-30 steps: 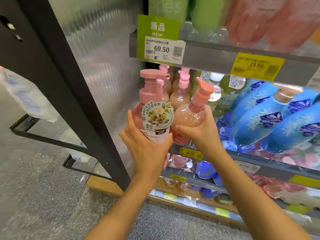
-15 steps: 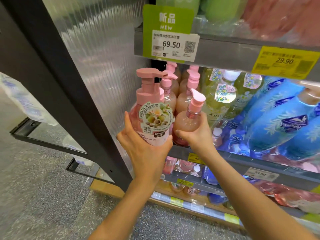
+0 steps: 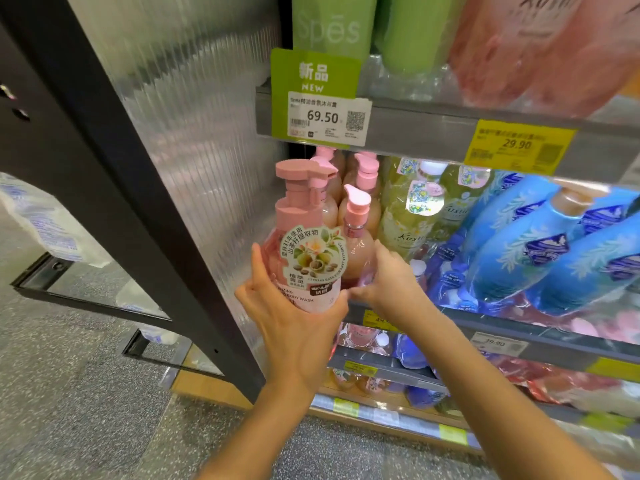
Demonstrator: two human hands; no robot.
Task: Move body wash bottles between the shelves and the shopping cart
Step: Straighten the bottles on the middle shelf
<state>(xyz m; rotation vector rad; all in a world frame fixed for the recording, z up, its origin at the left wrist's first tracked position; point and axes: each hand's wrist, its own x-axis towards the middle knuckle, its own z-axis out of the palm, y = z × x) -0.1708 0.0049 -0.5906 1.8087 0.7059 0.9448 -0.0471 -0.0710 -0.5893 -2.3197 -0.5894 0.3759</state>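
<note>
Left hand [image 3: 294,327] grips the pink body wash bottle [image 3: 304,244] upright at the shelf [image 3: 519,337] edge. At its three o'clock, right hand [image 3: 388,282] curls round a peach pump bottle [image 3: 358,251] standing there.

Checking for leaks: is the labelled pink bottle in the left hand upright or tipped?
Upright: the pink body wash bottle has its pump on top, base in the left hand.

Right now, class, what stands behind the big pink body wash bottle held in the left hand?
Behind the big pink bottle, gripped by the left hand, stand smaller pink pump bottles in rows on the shelf. Their lower parts and the row's depth are hidden.
</note>
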